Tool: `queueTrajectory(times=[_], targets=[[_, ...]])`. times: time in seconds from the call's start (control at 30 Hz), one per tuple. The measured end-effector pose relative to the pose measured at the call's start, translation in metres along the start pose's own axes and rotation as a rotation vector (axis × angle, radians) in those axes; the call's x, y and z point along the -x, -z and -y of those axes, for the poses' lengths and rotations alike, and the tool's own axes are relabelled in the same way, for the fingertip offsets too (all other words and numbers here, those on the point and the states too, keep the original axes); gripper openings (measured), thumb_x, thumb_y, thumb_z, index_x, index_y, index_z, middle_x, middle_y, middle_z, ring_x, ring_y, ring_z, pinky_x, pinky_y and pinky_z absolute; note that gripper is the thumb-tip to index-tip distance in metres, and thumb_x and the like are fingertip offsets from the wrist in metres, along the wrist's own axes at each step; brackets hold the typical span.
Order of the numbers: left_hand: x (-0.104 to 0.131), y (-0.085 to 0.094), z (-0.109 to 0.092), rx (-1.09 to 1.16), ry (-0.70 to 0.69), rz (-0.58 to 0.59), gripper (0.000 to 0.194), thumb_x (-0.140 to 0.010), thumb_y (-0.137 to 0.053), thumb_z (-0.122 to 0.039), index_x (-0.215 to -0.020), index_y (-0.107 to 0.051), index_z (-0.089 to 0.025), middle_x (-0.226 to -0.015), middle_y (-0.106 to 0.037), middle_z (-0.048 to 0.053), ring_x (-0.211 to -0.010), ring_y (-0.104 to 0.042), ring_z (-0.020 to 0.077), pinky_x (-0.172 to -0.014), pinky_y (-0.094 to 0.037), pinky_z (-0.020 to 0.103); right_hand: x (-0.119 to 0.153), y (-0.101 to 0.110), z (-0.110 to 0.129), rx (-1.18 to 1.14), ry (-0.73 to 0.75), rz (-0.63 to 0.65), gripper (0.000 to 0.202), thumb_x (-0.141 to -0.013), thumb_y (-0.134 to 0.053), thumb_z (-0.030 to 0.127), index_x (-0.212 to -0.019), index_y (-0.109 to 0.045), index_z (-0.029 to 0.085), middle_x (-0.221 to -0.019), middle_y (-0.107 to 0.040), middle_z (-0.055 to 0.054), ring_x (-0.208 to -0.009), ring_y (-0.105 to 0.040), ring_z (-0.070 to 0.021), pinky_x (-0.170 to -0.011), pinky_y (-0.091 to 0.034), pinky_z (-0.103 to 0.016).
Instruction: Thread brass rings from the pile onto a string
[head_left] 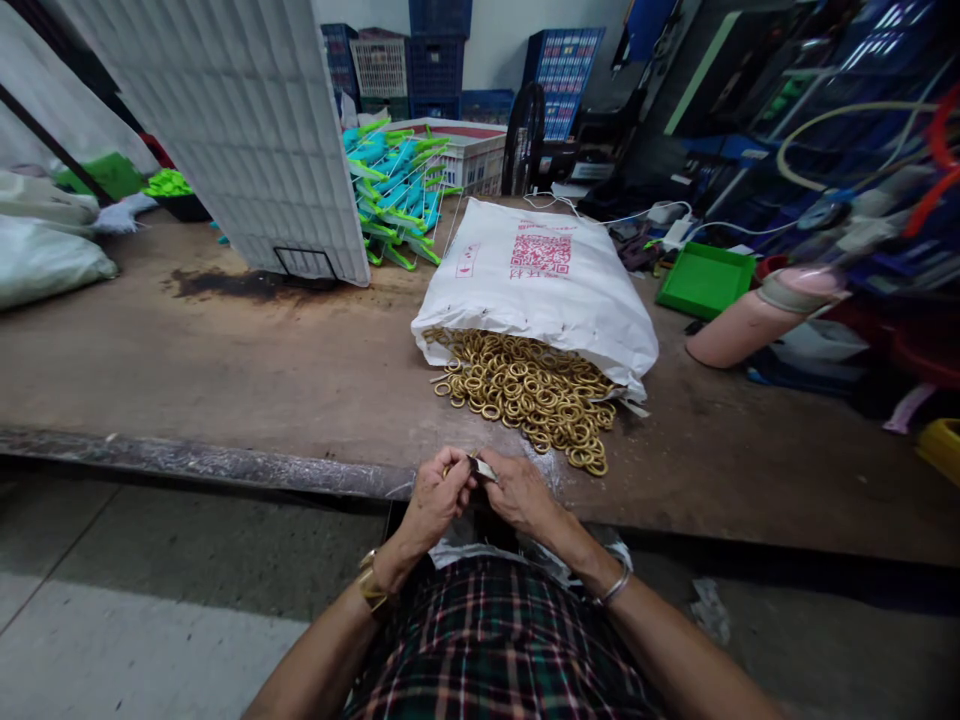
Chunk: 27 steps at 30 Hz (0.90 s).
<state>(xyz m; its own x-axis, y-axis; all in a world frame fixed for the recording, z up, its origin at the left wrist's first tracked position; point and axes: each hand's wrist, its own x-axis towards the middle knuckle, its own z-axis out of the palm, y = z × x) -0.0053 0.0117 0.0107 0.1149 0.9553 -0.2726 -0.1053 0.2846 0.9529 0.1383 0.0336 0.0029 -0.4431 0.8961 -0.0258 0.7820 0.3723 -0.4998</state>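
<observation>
At the table's front edge, my two hands meet with their fingers closed. My right hand (521,492) pinches a small flat blade-like tool (486,469), pale along one part and dark at its tip. Close against it, my left hand (436,500) is closed on a gold-coloured ring (448,468), mostly hidden by the fingers. Just beyond them lies a pile of gold-coloured rings (525,395), spilling from the mouth of a white woven sack (480,270) with red print. The sack rests on its side on the brown table (262,390).
A tall white ridged panel (247,130) stands on the table at left. Behind it are green and turquoise plastic hangers (397,190). To the right lie a green tray (706,280) and a pink cylinder (750,325). White sacks (45,260) sit far left.
</observation>
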Motion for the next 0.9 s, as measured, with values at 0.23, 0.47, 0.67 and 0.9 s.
queueTrajectory(times=[0.23, 0.47, 0.67, 0.9], targets=[[-0.003, 0.001, 0.005, -0.079, -0.043, -0.02, 0.03, -0.078, -0.049, -0.046, -0.072, -0.047, -0.017, -0.056, -0.049, -0.005, -0.042, -0.041, 0.0052, -0.04, -0.031, 0.017, -0.004, 0.007, 0.01, 0.138, -0.069, 0.116, 0.028, -0.074, -0.037, 0.012, -0.093, -0.056, 0.016, -0.074, -0.065, -0.006, -0.062, -0.055, -0.0155, -0.056, -0.028, -0.025], [0.021, -0.004, -0.02, 0.006, 0.012, 0.155, 0.031, -0.079, -0.05, -0.047, -0.072, -0.047, -0.017, -0.055, -0.048, -0.005, -0.043, -0.041, 0.0046, -0.041, -0.031, 0.016, -0.015, 0.018, 0.002, 0.245, -0.187, 0.115, 0.027, -0.078, -0.037, 0.015, -0.098, -0.055, 0.015, -0.08, -0.066, -0.009, -0.069, -0.059, -0.0175, -0.056, -0.029, -0.025], [0.019, -0.002, -0.017, 0.42, 0.154, 0.184, 0.032, -0.072, -0.06, -0.046, -0.073, -0.047, -0.016, -0.066, -0.054, -0.003, -0.042, -0.039, 0.0029, -0.035, -0.026, 0.015, -0.033, 0.016, -0.002, 0.283, -0.252, -0.076, 0.025, -0.08, -0.039, 0.016, -0.103, -0.048, 0.017, -0.079, -0.065, -0.006, -0.071, -0.06, -0.017, -0.059, -0.031, -0.024], [0.011, 0.006, -0.009, 0.573, 0.164, 0.143, 0.022, -0.074, -0.061, -0.034, -0.078, -0.049, -0.016, -0.073, -0.057, 0.001, -0.047, -0.046, 0.0053, -0.037, -0.03, 0.015, -0.051, 0.008, -0.001, 0.369, -0.359, -0.067, 0.02, -0.085, -0.038, 0.024, -0.102, -0.046, 0.018, -0.081, -0.065, -0.009, -0.073, -0.063, -0.0201, -0.059, -0.034, -0.026]])
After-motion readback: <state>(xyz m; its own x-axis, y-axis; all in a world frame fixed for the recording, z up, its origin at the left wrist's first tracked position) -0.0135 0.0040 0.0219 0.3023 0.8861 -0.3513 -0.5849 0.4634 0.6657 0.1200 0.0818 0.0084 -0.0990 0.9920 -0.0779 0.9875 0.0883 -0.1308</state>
